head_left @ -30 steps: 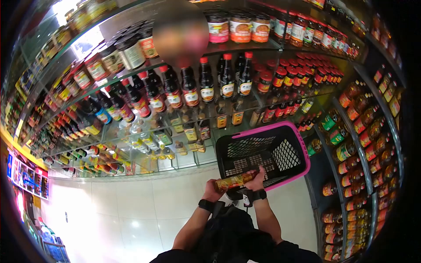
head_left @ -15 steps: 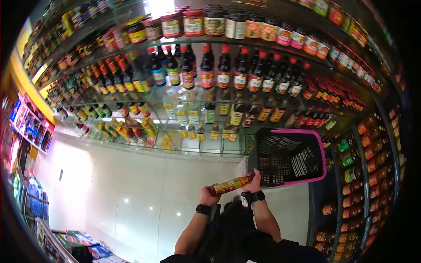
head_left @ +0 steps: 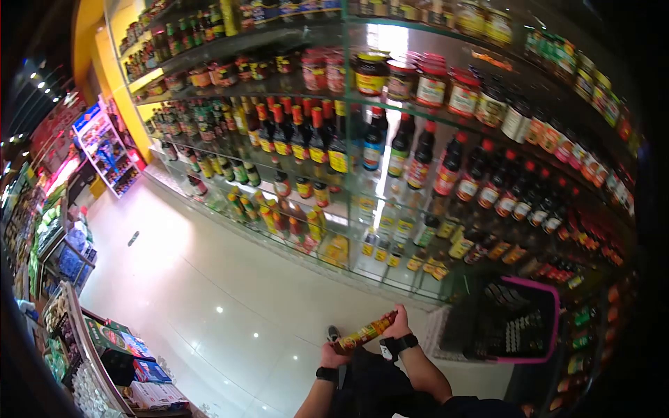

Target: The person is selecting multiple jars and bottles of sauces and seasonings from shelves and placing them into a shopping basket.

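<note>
A bottle (head_left: 365,334) with a yellow-and-red label and dark brown ends lies tilted across the front of my body. My left hand (head_left: 332,357) is closed round its lower left end, and my right hand (head_left: 398,324) grips the upper right end. The fingers partly cover both ends. To the right of my right hand stands a black mesh shopping basket (head_left: 481,322) with a pink rim, its inside dark. Each wrist wears a black band.
Glass shelves (head_left: 293,90) ahead hold rows of jars and dark sauce bottles (head_left: 449,167) with red caps. Pale tiled floor (head_left: 209,279) stretches left. Boxed goods (head_left: 143,355) sit at lower left, and a lit display rack (head_left: 108,153) stands farther back.
My view has turned left, so the shelves and basket appear farther right and lower, and more of the left aisle shows. Both hands still hold the bottle.
</note>
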The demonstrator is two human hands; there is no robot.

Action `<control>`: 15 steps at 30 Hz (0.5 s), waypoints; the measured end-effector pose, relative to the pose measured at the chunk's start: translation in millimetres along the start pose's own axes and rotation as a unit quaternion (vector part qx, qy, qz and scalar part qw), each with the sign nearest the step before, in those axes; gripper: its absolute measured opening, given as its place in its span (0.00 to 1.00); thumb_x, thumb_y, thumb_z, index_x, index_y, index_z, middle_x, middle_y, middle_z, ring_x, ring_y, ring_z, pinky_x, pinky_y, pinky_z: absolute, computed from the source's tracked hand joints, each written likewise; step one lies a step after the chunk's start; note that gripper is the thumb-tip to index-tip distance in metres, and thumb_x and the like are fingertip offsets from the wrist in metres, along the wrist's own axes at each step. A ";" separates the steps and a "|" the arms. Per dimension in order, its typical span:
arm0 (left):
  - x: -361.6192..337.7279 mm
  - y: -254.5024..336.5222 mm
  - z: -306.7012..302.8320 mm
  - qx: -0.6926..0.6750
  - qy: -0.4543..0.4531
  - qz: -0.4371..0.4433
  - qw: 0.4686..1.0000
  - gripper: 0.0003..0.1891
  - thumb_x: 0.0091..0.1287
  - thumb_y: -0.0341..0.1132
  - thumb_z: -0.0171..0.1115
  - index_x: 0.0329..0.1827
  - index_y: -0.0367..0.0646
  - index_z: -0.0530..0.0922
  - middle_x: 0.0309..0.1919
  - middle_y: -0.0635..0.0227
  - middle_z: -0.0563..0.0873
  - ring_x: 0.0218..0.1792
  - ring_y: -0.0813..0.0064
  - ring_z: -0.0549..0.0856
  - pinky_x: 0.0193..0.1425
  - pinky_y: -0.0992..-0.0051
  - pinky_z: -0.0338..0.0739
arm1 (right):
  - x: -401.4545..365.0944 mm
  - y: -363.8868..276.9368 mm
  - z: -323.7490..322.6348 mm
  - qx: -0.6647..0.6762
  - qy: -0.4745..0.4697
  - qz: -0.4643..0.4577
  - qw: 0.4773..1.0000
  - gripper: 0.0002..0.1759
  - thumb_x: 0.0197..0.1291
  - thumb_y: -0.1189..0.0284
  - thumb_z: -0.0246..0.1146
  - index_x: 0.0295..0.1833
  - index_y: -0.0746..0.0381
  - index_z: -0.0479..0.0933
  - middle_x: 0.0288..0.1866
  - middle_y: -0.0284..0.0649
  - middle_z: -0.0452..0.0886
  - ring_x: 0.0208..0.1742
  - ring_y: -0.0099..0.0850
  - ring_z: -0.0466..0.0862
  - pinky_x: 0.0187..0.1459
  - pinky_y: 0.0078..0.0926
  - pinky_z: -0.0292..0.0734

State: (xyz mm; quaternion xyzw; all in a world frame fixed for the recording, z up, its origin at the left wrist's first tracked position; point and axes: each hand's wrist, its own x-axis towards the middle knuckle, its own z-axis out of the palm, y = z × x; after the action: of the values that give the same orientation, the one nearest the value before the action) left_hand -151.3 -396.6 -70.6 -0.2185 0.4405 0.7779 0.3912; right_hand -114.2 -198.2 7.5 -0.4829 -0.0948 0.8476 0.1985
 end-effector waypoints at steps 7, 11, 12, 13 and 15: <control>74.3 116.6 -34.2 -0.240 0.016 -0.039 0.970 0.13 0.62 0.42 0.40 0.38 0.47 0.73 0.32 0.75 0.80 0.39 0.73 0.79 0.46 0.75 0.71 | 66.8 65.8 129.4 -0.044 -0.048 -0.009 0.998 0.16 0.52 0.61 0.57 0.19 0.56 0.63 0.15 0.35 0.67 0.21 0.34 0.71 0.31 0.35 0.70; 109.0 196.2 -64.0 -0.393 -0.046 -0.036 0.918 0.12 0.59 0.37 0.40 0.40 0.43 0.70 0.36 0.66 0.78 0.41 0.67 0.77 0.49 0.72 0.71 | 96.0 107.5 216.9 -0.029 -0.112 0.087 0.990 0.14 0.52 0.64 0.57 0.20 0.57 0.64 0.17 0.36 0.70 0.23 0.34 0.72 0.32 0.35 0.72; 101.8 218.5 -59.1 -0.390 -0.027 -0.009 0.920 0.12 0.58 0.36 0.39 0.38 0.42 0.70 0.35 0.64 0.78 0.41 0.65 0.77 0.49 0.68 0.71 | 101.7 119.9 232.9 -0.025 -0.127 0.100 0.987 0.14 0.52 0.65 0.57 0.20 0.58 0.64 0.17 0.36 0.70 0.23 0.34 0.72 0.32 0.36 0.72; 99.5 235.9 -60.3 -0.387 -0.006 0.016 0.922 0.11 0.57 0.34 0.38 0.36 0.41 0.69 0.34 0.63 0.77 0.40 0.63 0.77 0.49 0.65 0.71 | 105.0 131.2 245.6 -0.021 -0.139 0.116 0.983 0.14 0.51 0.65 0.58 0.20 0.58 0.64 0.17 0.37 0.70 0.23 0.33 0.72 0.32 0.36 0.72; 107.1 257.2 -67.6 -0.421 0.015 0.003 0.907 0.10 0.56 0.35 0.38 0.34 0.42 0.69 0.33 0.63 0.77 0.38 0.63 0.77 0.47 0.64 0.72 | 112.0 144.7 269.2 -0.040 -0.136 0.136 0.980 0.14 0.51 0.66 0.58 0.20 0.58 0.64 0.17 0.37 0.70 0.22 0.33 0.72 0.31 0.36 0.72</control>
State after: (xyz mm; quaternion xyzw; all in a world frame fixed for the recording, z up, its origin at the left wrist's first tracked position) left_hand -421.7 -488.6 -46.5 -0.3735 0.0784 0.8889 0.2532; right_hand -431.1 -272.5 7.8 -0.3792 -0.0883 0.9199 0.0469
